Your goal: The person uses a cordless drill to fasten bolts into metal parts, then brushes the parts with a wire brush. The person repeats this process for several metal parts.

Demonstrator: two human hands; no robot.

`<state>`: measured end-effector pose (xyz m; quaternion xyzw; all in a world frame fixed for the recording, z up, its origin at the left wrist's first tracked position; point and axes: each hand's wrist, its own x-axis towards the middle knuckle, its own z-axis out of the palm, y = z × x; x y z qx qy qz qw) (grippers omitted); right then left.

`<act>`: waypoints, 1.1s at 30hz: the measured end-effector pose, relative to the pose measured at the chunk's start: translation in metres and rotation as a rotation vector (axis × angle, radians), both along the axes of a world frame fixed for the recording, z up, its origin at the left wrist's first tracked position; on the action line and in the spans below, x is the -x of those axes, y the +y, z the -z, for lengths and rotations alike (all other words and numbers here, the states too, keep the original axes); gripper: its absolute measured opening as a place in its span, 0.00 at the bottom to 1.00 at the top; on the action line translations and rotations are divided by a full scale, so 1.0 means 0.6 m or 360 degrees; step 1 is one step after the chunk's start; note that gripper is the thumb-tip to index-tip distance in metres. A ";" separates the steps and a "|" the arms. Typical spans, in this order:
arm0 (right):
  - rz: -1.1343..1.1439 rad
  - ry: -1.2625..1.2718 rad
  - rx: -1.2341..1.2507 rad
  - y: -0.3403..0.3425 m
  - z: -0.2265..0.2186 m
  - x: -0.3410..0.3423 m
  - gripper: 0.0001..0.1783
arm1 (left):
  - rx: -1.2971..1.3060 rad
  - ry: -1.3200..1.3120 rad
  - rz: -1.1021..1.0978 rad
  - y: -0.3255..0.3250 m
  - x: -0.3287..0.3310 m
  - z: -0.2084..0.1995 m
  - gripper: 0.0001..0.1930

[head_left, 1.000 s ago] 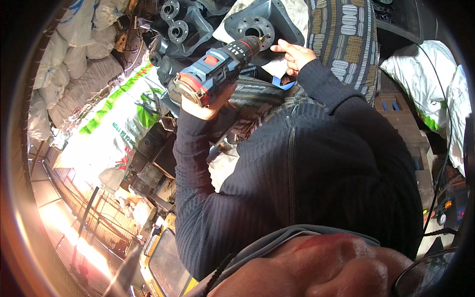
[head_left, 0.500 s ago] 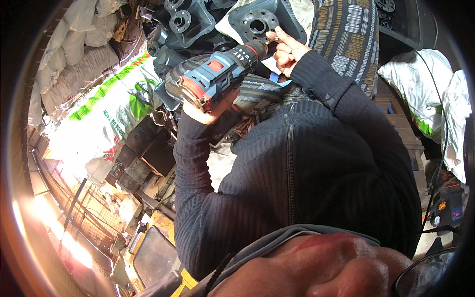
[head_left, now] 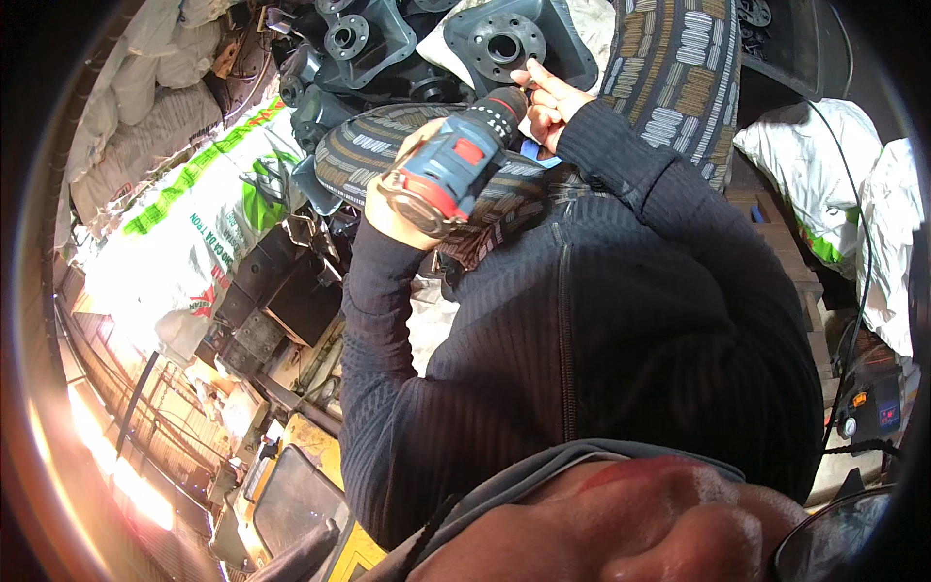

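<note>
"Head view: how will that cordless drill [head_left: 464, 163] handle?"

"Probably heavy and stiff; grip its handle. Left hand [head_left: 393, 211] wraps it before the chest, aiming forward-right."

"And the right hand [head_left: 555, 102]?"

"Partly curled beside the chuck [head_left: 512, 103], before the grey flanged housing [head_left: 479, 47]. Pinching anything? I can't tell."

Your blue plastic power drill [head_left: 465, 169] has red and black parts; your ribbed knit jacket [head_left: 659, 330] is black. The far square-flanged metal housing [head_left: 530, 41] is grey. The dark cloth [head_left: 669, 87] bears brown and white striped blocks; the left plastic sack [head_left: 213, 218], white and green.
</note>
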<state>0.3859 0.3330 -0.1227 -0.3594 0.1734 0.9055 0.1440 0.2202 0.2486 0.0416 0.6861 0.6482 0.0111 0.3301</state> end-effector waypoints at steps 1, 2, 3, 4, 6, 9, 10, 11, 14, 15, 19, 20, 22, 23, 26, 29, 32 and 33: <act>-0.0029 -0.0040 0.0051 -0.002 0.004 0.001 0.19 | 0.0019 -0.0070 -0.0063 -0.002 0.002 0.001 0.35; -0.0037 -0.0032 0.0046 -0.003 0.009 0.004 0.19 | 0.0037 -0.0142 -0.0124 -0.002 0.004 0.004 0.36; -0.0016 0.0062 -0.0070 -0.005 0.014 0.004 0.19 | 0.0011 -0.0175 -0.0129 -0.001 0.006 0.007 0.36; -0.0028 0.0065 -0.0119 -0.007 0.019 0.005 0.20 | 0.0012 -0.0061 -0.0188 0.003 0.008 0.011 0.35; -0.0012 0.0064 -0.0199 -0.011 0.027 -0.001 0.21 | -0.0021 0.0027 -0.0088 0.015 0.013 0.023 0.34; -0.0130 -0.0200 -0.0226 -0.022 0.037 -0.022 0.22 | -0.0031 -0.0055 -0.0204 0.037 0.016 0.033 0.34; -0.0244 -0.0340 -0.0251 -0.026 0.040 -0.026 0.23 | -0.0015 -0.0033 -0.0193 0.044 0.016 0.036 0.34; -0.0197 -0.0321 -0.0356 -0.028 0.044 -0.028 0.24 | -0.0002 -0.0009 -0.0182 0.051 0.015 0.037 0.35; -0.0161 -0.0528 -0.0468 -0.028 0.056 -0.023 0.22 | 0.0043 0.0137 -0.0071 0.066 0.010 0.035 0.30; -0.0220 -0.0619 -0.0485 -0.027 0.060 -0.018 0.21 | 0.0100 0.0215 0.0011 0.071 0.010 0.033 0.28; -0.0336 -0.0895 -0.0702 -0.016 0.070 0.005 0.21 | -0.0138 0.0285 0.0174 0.095 0.010 0.026 0.18; -0.0346 -0.0977 -0.0786 -0.013 0.071 0.010 0.23 | -0.0169 0.0211 0.0205 0.103 0.012 0.023 0.16; -0.0426 -0.1075 -0.0843 -0.010 0.072 0.013 0.24 | -0.0091 0.0221 0.0233 0.119 0.011 0.020 0.16; -0.0461 -0.1060 -0.0885 -0.009 0.072 0.013 0.23 | -0.0004 0.0257 0.0237 0.126 0.010 0.017 0.15; -0.0523 -0.1054 -0.0972 -0.007 0.073 0.010 0.20 | 0.0158 0.0220 0.0113 0.149 0.006 0.010 0.15; -0.0551 -0.0984 -0.1077 -0.006 0.074 0.007 0.16 | 0.0226 0.0339 0.0176 0.168 0.008 0.007 0.15; -0.0558 -0.0906 -0.1116 -0.005 0.073 0.006 0.14 | 0.0085 0.0418 0.0594 0.183 0.011 0.018 0.14; -0.0523 -0.0912 -0.1084 -0.004 0.072 0.007 0.14 | 0.0043 0.0293 0.0524 0.180 0.008 0.020 0.15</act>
